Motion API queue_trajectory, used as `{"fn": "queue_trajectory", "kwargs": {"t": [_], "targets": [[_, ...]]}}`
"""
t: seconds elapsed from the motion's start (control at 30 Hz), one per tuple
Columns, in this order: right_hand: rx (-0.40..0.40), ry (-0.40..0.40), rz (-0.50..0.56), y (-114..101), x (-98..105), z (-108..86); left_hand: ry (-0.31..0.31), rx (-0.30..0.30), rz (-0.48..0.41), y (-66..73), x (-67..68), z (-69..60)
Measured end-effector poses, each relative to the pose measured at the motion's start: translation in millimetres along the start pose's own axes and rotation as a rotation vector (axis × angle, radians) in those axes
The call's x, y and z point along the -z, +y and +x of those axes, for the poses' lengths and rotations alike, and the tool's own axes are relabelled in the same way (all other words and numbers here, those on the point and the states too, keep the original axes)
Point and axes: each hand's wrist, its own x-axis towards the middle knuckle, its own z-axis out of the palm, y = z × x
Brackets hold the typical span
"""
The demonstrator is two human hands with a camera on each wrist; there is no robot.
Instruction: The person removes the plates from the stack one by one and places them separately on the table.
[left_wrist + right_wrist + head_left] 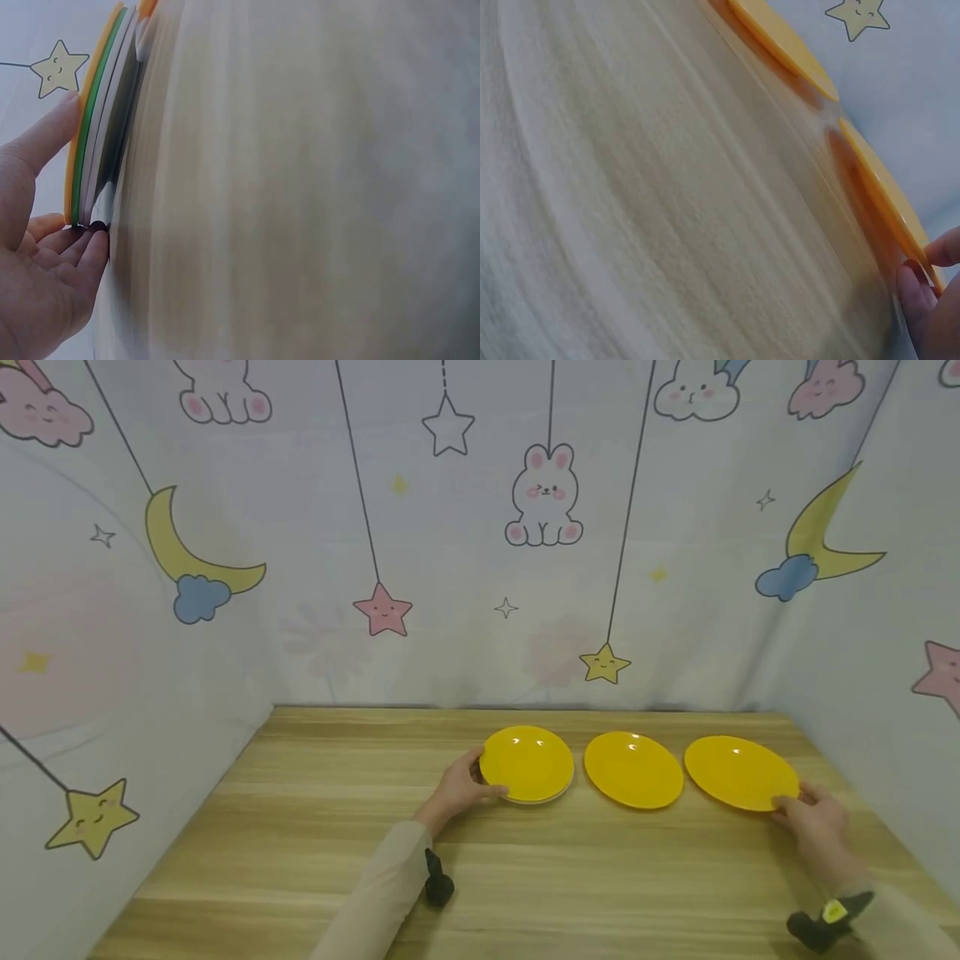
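Note:
On the left of the row is a stack of plates (527,764), yellow on top. The left wrist view shows a green plate (88,127) and pale plates (101,120) under the yellow one. My left hand (462,783) grips this stack's left edge, thumb on top and fingers beneath. A single yellow plate (633,770) lies in the middle. At the right, another yellow plate (738,770) has its right rim pinched by my right hand (816,818). The right wrist view shows the thumb and fingers around the rim of that plate (889,199).
The wood-grain table (570,877) extends in front of the plates and to their left. A white cloth (465,552) printed with stars, moons and rabbits stands behind the table and at both sides. Black wrist devices (438,883) sit on both forearms.

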Motion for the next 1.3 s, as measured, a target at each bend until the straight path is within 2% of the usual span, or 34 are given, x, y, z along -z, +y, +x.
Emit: {"fn": "queue_trajectory", "kwargs": {"t": [0.13, 0.33, 0.53, 0.67, 0.77, 0.97, 1.17, 1.3], "targets": [[0.049, -0.016, -0.115, 5, 1, -2.4, 0.005, -0.009, 0.019, 0.7, 0.7, -1.0], [0.109, -0.025, -0.229, 8, 1, -4.3, 0.003, -0.019, 0.018, -1.4, 1.2, -0.9], [0.158, 0.027, -0.444, 5, 2, -4.1, -0.001, -0.021, -0.014, -5.2, 0.5, 1.6], [0.218, 0.05, -0.536, 5, 3, -3.4, -0.001, -0.017, -0.013, -5.0, 0.2, 2.1], [0.244, 0.044, -0.564, 7, 4, -2.0, 0.002, -0.012, -0.001, -3.6, 0.3, 1.5], [0.213, 0.036, -0.605, 4, 7, 1.3, 0.007, 0.003, 0.012, -1.0, -0.4, 0.0], [0.18, 0.022, -0.642, -11, 3, 1.0, 0.011, -0.008, 0.016, -2.1, -0.3, 0.7], [0.223, 0.001, -0.648, -25, -8, -0.2, 0.011, 0.0, 0.018, -2.3, 0.4, 0.9]]}}
